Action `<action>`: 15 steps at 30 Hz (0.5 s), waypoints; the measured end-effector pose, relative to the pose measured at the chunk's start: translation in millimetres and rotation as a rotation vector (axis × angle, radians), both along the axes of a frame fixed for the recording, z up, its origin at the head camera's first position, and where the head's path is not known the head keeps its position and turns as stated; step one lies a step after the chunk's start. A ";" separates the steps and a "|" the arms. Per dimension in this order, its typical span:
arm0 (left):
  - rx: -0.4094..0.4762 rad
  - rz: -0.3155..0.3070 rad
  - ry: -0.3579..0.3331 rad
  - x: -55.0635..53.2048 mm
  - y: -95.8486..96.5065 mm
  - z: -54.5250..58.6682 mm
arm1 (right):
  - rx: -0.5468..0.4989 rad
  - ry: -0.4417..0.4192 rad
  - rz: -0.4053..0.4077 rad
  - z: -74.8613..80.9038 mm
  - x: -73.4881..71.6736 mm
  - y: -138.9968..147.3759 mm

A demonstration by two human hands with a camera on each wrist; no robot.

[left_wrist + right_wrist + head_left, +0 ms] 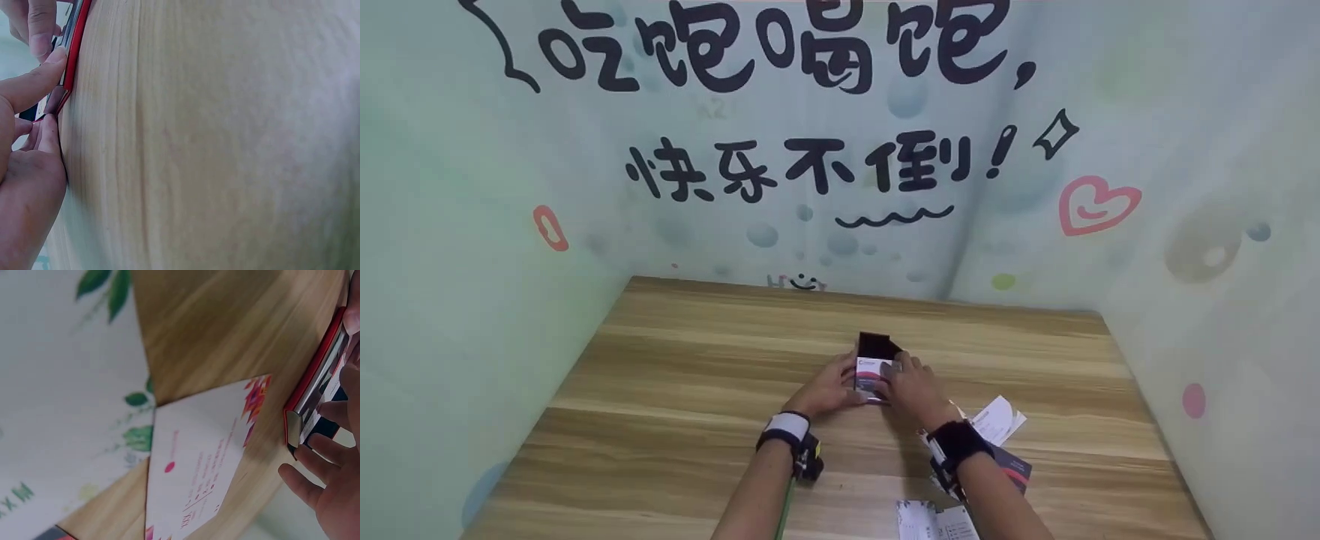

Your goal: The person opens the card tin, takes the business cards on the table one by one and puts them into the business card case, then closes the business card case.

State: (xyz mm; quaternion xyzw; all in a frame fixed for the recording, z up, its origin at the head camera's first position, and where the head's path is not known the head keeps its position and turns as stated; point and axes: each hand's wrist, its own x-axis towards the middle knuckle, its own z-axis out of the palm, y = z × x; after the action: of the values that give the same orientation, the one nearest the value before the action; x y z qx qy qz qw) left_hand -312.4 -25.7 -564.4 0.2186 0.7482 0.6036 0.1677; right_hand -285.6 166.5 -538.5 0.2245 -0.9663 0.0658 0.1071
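Observation:
A small card case [874, 345] with a dark open lid and a red outer edge [316, 360] lies on the table. In it rests a business card [871, 366], white with a pink curve and a dark lower part. My left hand [829, 386] holds the case at its left side and near corner, thumb on the near edge. From the right, my right hand [915, 386] reaches over the card, fingertips touching it. In the right wrist view the outer fingers [320, 464] of this hand are spread and fairly straight beside the case.
Beside my right wrist lie a white card [997, 420] and a dark card with a red stripe [1016, 469]. Cards with leaf prints [916, 519] lie nearer on the wooden table [697, 360]. A printed cloth wall [780, 247] stands behind.

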 end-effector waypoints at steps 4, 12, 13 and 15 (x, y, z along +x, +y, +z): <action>0.007 -0.004 -0.010 0.8 0.0 -1.0 | -0.019 0.036 0.009 -3.8 7.5 -1.5; 0.027 0.013 -0.028 0.7 1.6 -1.1 | 0.038 0.087 -0.013 -6.3 15.1 -5.6; 0.021 0.016 -0.028 0.8 1.9 -1.5 | 0.033 0.081 -0.015 -6.9 15.8 -5.6; 0.013 0.024 -0.033 1.3 2.7 -2.2 | 0.024 0.067 -0.022 -8.3 17.2 -5.5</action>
State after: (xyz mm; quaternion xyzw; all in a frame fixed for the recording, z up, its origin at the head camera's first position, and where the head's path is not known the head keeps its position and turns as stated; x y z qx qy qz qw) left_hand -311.2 -23.0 -566.6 0.2006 0.7440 0.6138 0.1714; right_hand -268.4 161.0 -546.9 0.2173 -0.9653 0.0456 0.1375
